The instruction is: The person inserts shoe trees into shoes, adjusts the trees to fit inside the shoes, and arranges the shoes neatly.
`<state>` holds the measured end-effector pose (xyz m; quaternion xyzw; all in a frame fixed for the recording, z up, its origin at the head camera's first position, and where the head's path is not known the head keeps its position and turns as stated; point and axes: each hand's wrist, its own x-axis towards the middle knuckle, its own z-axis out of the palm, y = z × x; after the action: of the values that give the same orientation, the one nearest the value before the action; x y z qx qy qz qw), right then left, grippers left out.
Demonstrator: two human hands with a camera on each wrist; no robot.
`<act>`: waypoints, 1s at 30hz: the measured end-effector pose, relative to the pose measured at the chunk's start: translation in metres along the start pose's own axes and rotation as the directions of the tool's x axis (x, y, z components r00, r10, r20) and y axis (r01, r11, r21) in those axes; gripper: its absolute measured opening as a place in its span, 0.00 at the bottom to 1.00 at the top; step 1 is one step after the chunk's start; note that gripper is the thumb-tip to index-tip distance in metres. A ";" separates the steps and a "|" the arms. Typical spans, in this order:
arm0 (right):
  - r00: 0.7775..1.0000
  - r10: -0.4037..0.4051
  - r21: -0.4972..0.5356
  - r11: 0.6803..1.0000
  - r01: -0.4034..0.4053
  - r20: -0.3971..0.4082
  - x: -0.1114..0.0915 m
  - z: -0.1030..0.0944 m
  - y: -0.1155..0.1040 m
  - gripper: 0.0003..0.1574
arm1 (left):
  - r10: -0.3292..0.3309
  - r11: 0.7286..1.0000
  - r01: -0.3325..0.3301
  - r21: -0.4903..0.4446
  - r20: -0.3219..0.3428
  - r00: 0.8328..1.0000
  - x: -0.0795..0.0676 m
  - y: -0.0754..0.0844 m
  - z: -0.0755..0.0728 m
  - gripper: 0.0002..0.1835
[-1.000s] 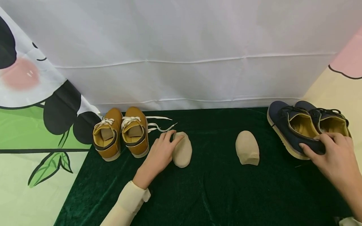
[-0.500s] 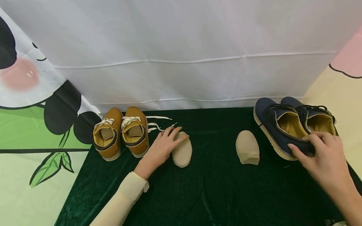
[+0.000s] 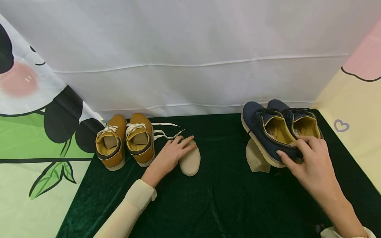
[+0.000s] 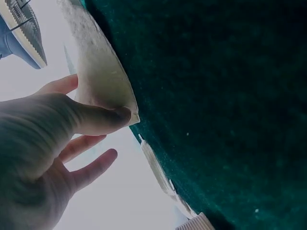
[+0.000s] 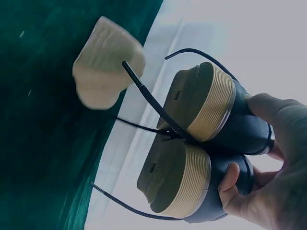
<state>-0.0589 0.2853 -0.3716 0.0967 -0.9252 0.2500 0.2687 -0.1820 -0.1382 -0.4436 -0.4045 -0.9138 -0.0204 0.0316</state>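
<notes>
My right hand (image 3: pixel 312 162) grips a pair of navy lace-up shoes (image 3: pixel 253 115) at the heels. In the right wrist view, the ribbed pale heels (image 5: pixel 187 179) face the camera and dark laces dangle. The shoes hang raised and partly cover a beige moulded piece (image 3: pixel 256 162), rounded at the top with a squared lower end. With fingers extended, my left hand (image 3: pixel 169 157) lies over the upper end of another beige, oval piece (image 3: pixel 190 163). In the left wrist view, the thumb (image 4: pixel 108 120) rests at that piece's tip (image 4: pixel 110 86) while the other fingers spread apart.
Two tan shoes (image 3: pixel 114 162) stand at the left, their white laces trailing toward my left hand. Dark green velvet (image 3: pixel 214 205) covers the surface. Behind rises a white cloth backdrop (image 3: pixel 190 86), with printed cartoon panels on both sides.
The navy shoes, held in my right hand, have moved left and now overlap the right-hand beige piece. My left fingers have straightened and shifted slightly over the other piece.
</notes>
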 end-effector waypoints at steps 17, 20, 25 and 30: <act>1.000 -0.022 0.077 0.997 0.022 0.003 0.005 0.037 -0.040 0.22 | -0.097 0.995 0.097 0.006 0.012 0.995 -0.014 -0.005 -0.009 0.38; 1.000 -0.026 0.086 0.996 0.025 0.007 0.004 0.044 -0.045 0.22 | -0.130 0.992 0.130 0.004 -0.011 0.991 -0.023 -0.003 -0.010 0.36; 1.000 -0.023 0.083 0.996 0.021 0.019 0.003 0.055 -0.055 0.21 | -0.200 0.980 0.200 -0.007 -0.045 0.979 -0.040 0.002 -0.015 0.37; 1.000 -0.020 0.086 0.996 0.019 0.020 0.000 0.067 -0.066 0.21 | -0.293 0.956 0.292 -0.029 -0.057 0.954 -0.059 0.007 -0.021 0.38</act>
<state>-0.0683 0.1942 -0.3929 0.1199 -0.9154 0.2859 0.2570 -0.1361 -0.1782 -0.4267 -0.2642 -0.9620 -0.0465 0.0517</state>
